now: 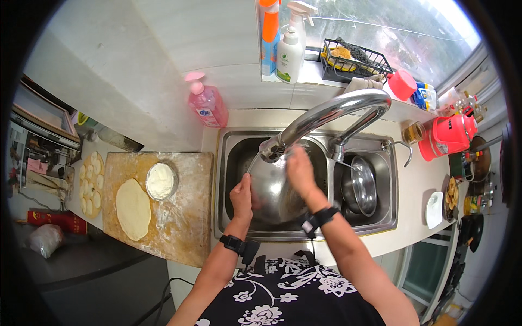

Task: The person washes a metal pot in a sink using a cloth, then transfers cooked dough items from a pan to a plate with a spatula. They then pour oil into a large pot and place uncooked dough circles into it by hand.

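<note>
My left hand (242, 199) grips the rim of a shiny stainless-steel bowl (269, 185), thumb up. The bowl is tilted over the larger left basin (238, 159) of the steel sink. Against the bowl's right side is my right hand (301, 171), blurred. Whether its fingers hold anything is hidden. Directly above the bowl hangs the spout of a chrome faucet (346, 106), close to my right hand. In the smaller right basin, another metal bowl (363, 185) leans on its side.
To the left, a floury wooden board (185, 228) holds a rolled dough sheet (133, 210) and a bowl of flour (161, 181). A pink soap bottle (209, 106) stands behind the sink. Spray bottles and a black wire rack (355, 61) line the windowsill. A red jug (446, 136) is right.
</note>
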Available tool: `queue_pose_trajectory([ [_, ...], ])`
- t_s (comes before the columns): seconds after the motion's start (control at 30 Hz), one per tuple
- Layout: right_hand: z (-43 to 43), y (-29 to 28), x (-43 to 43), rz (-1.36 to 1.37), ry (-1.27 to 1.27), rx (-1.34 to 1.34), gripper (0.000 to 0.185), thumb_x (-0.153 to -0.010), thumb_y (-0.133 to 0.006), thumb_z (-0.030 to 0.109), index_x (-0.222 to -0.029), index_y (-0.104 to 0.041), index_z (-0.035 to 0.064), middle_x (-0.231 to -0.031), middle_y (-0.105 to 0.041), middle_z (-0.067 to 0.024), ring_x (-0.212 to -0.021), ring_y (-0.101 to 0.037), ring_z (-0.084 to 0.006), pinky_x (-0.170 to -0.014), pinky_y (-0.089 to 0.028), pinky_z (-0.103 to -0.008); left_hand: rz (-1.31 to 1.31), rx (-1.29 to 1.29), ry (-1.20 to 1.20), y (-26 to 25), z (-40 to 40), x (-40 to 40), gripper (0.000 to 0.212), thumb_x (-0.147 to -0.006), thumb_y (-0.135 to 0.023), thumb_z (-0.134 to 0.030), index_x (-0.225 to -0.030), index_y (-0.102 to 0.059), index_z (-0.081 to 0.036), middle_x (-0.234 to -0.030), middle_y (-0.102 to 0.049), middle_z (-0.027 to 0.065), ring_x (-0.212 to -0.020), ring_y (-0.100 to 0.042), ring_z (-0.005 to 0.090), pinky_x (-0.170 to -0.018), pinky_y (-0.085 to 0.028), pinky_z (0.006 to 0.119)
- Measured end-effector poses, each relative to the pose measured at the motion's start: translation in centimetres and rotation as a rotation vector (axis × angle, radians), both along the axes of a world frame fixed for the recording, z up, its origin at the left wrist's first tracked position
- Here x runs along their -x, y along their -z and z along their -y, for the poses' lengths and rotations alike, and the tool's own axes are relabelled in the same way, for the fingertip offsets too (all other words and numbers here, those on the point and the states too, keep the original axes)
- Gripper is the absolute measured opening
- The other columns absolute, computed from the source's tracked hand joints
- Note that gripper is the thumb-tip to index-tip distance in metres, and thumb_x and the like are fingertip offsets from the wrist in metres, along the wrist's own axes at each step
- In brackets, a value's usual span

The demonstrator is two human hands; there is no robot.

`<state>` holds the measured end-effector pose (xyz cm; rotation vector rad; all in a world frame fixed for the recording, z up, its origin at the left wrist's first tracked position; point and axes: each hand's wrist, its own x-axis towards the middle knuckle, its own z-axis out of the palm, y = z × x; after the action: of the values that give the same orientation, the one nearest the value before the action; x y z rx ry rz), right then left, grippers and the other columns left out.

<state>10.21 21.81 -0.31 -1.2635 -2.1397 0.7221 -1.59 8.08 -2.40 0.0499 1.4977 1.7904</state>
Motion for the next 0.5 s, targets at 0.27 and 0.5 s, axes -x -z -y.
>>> queue_pose_trajectory([
  [0.27, -1.1, 1.1, -1.5, 0.102, -0.012, 0.079, 0.035, -0.091, -0.044, 0.024, -0.118, -0.051, 0.0029, -0.121, -0.049, -0.0219, -0.117, -0.043, -0.0401, -0.099, -0.035, -0.0478, -0.099, 0.005, 0.085, -1.0, 0.1, 0.3, 0.041, -0.094, -0.057, -0.029, -0.062, -0.055, -0.004, -0.057, -0.04, -0.0094, -0.056, -0.033, 0.002, -0.048, -0.028, 0.023],
  [0.5, 2.9, -0.9, 1.2, 0.133, -0.17, -0.313, 0.027, -0.091, -0.048, 0.021, -0.11, -0.049, 0.0014, -0.123, -0.049, -0.0218, -0.122, -0.042, -0.0367, -0.103, -0.031, -0.0453, -0.347, 0.075, 0.218, -0.1, -0.3, 0.2, 0.048, -0.093, -0.059, -0.03, -0.057, -0.037, -0.006, -0.057, -0.031, -0.0074, -0.055, -0.028, 0.0035, -0.046, -0.025, 0.024],
])
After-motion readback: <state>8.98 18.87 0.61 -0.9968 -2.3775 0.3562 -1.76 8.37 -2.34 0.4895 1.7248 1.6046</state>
